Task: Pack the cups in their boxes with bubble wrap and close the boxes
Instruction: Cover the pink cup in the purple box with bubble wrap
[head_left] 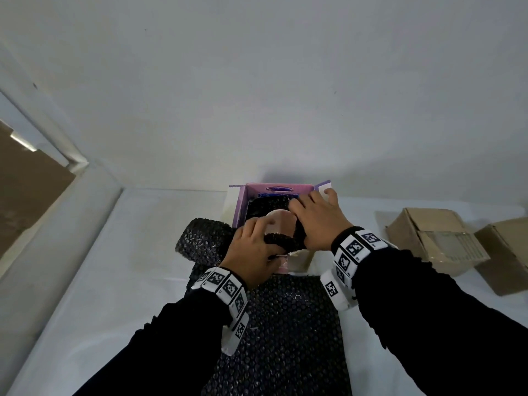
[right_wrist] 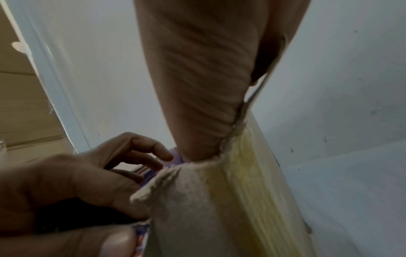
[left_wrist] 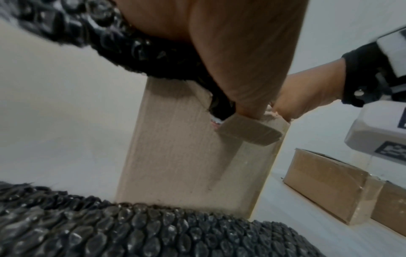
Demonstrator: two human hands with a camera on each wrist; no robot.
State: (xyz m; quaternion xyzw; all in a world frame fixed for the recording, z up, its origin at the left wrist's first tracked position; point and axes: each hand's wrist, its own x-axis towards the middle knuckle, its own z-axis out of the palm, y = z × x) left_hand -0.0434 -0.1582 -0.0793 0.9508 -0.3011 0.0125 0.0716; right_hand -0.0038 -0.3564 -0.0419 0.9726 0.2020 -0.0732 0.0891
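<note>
An open purple box (head_left: 239, 207) stands in the middle of the white table, lined with black bubble wrap (head_left: 268, 205). A pale pink cup (head_left: 281, 221) sits in its mouth, partly wrapped. My left hand (head_left: 255, 244) curls over the cup's near side and pinches the bubble wrap (left_wrist: 131, 45) against it with the thumb. My right hand (head_left: 317, 217) lies spread over the right side of the box, fingers fairly straight on the wrap and on the right flap (right_wrist: 219, 200). The box's beige outer wall (left_wrist: 186, 156) fills the left wrist view. The cup's lower part is hidden.
A roll of black bubble wrap (head_left: 204, 241) lies left of the box, its sheet (head_left: 285, 324) spread toward me. Two brown cardboard boxes (head_left: 434, 241) (head_left: 508, 252) lie at the right. A white wall rises just behind the table (head_left: 137, 252).
</note>
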